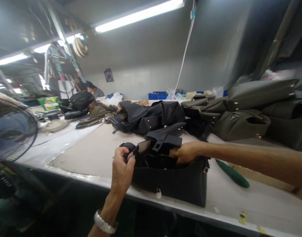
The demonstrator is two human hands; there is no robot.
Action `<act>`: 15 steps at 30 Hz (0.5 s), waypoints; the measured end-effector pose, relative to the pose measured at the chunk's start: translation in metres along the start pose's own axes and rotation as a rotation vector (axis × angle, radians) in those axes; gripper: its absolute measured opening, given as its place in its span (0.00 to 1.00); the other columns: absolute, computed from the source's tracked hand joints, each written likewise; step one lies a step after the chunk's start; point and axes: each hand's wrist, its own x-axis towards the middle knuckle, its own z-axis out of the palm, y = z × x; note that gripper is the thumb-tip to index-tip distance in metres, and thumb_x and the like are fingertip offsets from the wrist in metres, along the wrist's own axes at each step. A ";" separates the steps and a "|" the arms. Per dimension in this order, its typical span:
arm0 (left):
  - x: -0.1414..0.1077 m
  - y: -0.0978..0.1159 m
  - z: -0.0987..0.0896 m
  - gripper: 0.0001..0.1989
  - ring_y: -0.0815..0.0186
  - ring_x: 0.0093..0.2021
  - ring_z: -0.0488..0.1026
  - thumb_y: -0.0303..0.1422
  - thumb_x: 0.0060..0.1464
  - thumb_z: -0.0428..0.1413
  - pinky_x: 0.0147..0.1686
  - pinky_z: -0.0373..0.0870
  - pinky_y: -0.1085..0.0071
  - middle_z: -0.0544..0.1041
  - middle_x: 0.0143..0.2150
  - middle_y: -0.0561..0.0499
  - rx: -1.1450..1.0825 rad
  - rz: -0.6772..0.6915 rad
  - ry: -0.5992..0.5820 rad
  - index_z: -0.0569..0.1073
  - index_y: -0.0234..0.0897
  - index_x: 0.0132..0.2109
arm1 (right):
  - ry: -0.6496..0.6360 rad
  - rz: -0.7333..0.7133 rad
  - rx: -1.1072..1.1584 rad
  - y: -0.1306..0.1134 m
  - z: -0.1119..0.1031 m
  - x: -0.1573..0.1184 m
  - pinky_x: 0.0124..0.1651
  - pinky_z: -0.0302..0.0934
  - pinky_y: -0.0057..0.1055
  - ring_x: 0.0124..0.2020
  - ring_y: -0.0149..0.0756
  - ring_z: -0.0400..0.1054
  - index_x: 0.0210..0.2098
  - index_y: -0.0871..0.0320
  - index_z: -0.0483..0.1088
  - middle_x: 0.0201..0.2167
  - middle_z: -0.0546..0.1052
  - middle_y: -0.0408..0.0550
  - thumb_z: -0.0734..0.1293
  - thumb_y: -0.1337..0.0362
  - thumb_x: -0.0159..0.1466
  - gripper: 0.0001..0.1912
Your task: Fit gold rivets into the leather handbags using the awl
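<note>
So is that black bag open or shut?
Open: the black handbag gapes on top, its sides held apart by the left hand and right hand.

On the near edge of the bench (91, 151) we find a handbag (170, 181), with a second bag (148, 117) lying just behind it. More bags (242, 125) sit piled to its right, a fan (12, 128) stands left of the bench, and crates (157, 95) line the far side.
</note>
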 end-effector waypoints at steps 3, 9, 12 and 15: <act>-0.002 0.002 0.002 0.06 0.65 0.40 0.71 0.32 0.55 0.49 0.43 0.67 0.70 0.72 0.39 0.52 0.053 0.096 -0.039 0.66 0.39 0.41 | -0.269 -0.022 0.138 0.007 -0.010 0.005 0.27 0.61 0.22 0.23 0.26 0.65 0.32 0.63 0.75 0.24 0.73 0.39 0.71 0.70 0.56 0.04; -0.003 0.005 -0.004 0.14 0.65 0.59 0.65 0.33 0.61 0.45 0.61 0.58 0.70 0.70 0.55 0.50 0.136 0.288 -0.190 0.75 0.39 0.44 | -0.475 -0.044 0.351 0.019 -0.018 0.018 0.27 0.57 0.23 0.24 0.29 0.64 0.29 0.65 0.75 0.23 0.72 0.41 0.68 0.70 0.55 0.04; -0.003 0.006 -0.007 0.13 0.63 0.59 0.65 0.37 0.59 0.51 0.60 0.59 0.67 0.69 0.56 0.51 0.214 0.268 -0.206 0.75 0.42 0.47 | -0.505 -0.079 0.382 0.024 -0.017 0.023 0.31 0.58 0.24 0.27 0.31 0.66 0.31 0.66 0.75 0.24 0.73 0.42 0.68 0.68 0.55 0.06; -0.001 0.008 -0.006 0.14 0.62 0.57 0.66 0.41 0.55 0.56 0.58 0.63 0.65 0.69 0.55 0.51 0.305 0.221 -0.231 0.76 0.47 0.48 | -0.541 -0.113 0.366 0.021 -0.015 0.027 0.30 0.57 0.24 0.27 0.31 0.65 0.32 0.66 0.74 0.24 0.73 0.41 0.68 0.69 0.56 0.06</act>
